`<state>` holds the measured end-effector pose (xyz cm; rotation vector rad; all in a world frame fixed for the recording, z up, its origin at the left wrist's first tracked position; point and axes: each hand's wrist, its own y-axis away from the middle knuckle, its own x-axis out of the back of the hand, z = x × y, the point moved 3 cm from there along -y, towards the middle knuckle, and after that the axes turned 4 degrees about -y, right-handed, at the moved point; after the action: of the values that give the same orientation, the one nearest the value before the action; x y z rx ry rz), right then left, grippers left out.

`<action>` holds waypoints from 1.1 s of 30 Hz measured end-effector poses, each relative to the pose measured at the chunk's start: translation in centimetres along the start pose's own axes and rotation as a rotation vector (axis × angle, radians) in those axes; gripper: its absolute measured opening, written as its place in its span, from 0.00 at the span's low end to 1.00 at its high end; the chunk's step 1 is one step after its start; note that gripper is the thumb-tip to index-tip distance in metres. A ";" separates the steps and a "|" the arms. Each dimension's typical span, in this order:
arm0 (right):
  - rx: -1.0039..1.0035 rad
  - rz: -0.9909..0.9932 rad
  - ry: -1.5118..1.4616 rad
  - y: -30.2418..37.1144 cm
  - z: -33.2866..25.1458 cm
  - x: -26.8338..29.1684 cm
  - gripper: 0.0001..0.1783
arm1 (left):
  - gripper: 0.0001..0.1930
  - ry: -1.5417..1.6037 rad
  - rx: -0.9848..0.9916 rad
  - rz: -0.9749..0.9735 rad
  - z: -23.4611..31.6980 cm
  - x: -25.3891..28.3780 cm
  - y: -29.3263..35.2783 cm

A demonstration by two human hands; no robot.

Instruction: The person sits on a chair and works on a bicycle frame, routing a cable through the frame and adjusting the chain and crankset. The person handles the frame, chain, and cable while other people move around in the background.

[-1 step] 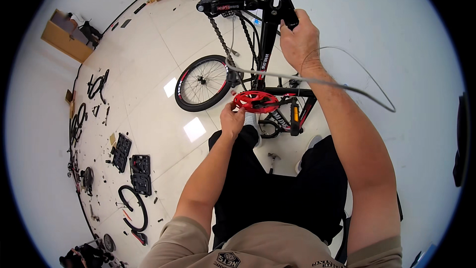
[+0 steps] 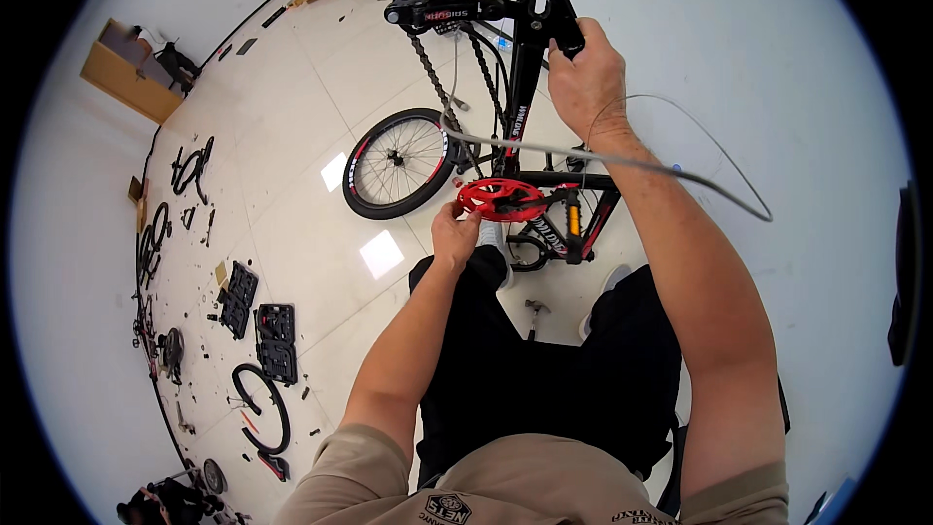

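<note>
A black bicycle frame (image 2: 525, 87) stands tilted in front of me. My right hand (image 2: 589, 78) is closed around its black end piece at the upper right. Lower down, my left hand (image 2: 455, 235) pinches the edge of the red chainring (image 2: 501, 200). A pedal with an orange reflector (image 2: 574, 221) sits to the right of the chainring. The chain (image 2: 428, 68) hangs in two runs from the rear derailleur (image 2: 437, 15). A loose grey cable (image 2: 622, 154) loops across the frame and over my right forearm.
A wheel (image 2: 397, 163) with a black tyre is on the floor left of the frame. A hammer (image 2: 534, 315) lies between my feet. Farther left are open black tool cases (image 2: 276, 342), a bare tyre (image 2: 262, 408), a cardboard box (image 2: 126, 78) and scattered bicycle parts.
The crank and pedal have turned slightly, with the pedal shifting a little to the left. The loose cable has swayed slightly. Both hands keep their places.
</note>
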<state>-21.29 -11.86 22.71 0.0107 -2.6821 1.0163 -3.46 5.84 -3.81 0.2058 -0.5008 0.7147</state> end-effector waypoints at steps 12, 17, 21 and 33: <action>0.002 0.002 0.008 -0.1 0.2 0.1 0.13 | 0.28 0.022 -0.003 -0.104 3.1 1.3 1.4; 0.006 -0.017 0.009 0.0 0.1 0.4 0.13 | 0.34 -0.293 -0.455 0.106 6.0 1.4 3.4; -0.024 -0.013 0.020 0.0 -0.3 0.0 0.14 | 0.34 -0.241 -0.553 0.160 7.7 1.4 4.5; -0.035 -0.032 0.030 0.1 0.2 0.7 0.14 | 0.41 0.123 0.083 -0.108 4.8 1.1 3.1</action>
<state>-22.01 -11.91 22.66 0.0315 -2.6629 0.9527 -6.56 7.09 0.93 0.2628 -0.3409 0.6385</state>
